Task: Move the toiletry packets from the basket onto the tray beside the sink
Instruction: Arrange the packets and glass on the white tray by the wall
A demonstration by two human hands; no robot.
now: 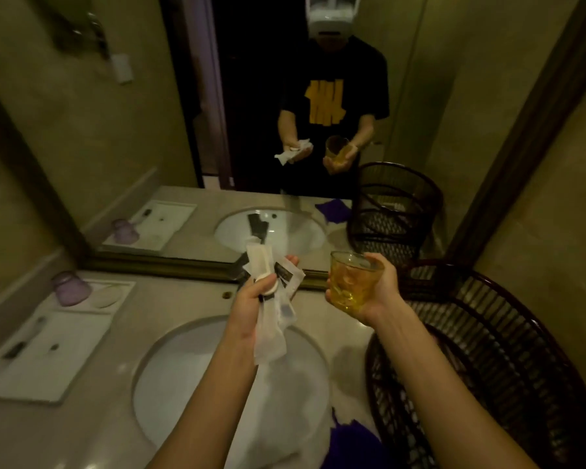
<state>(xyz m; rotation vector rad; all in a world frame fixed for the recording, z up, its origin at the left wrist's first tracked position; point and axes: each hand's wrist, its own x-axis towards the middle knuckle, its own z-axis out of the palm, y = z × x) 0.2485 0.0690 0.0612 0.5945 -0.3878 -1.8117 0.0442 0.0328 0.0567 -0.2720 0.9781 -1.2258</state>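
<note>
Toiletry packets (274, 301), several white and clear sachets with dark labels, are being held in a bunch above the sink (197, 377) by the left hand (254, 299), whose grip is being kept closed around them, the loose ends hanging down below the fingers. An amber glass tumbler (351, 282) is being gripped upright by the right hand (374, 289), the fingers being wrapped around its side, just right of the packets and apart from them. A dark wicker basket (508, 360) is being seen at the right end of the desk (170, 299), beside the right forearm; what lies in it cannot be told. A white tray (78, 363) is being shown on the desk to the left of the sink, with a few small dark items lying on it and a purple cup (70, 288) standing upside down at its far end. A crumpled purple item (351, 441) is being seen at the near edge of the sink, just beside the basket. Both hands and their loads are being reflected in the mirror (115, 137) behind the desk.
</note>
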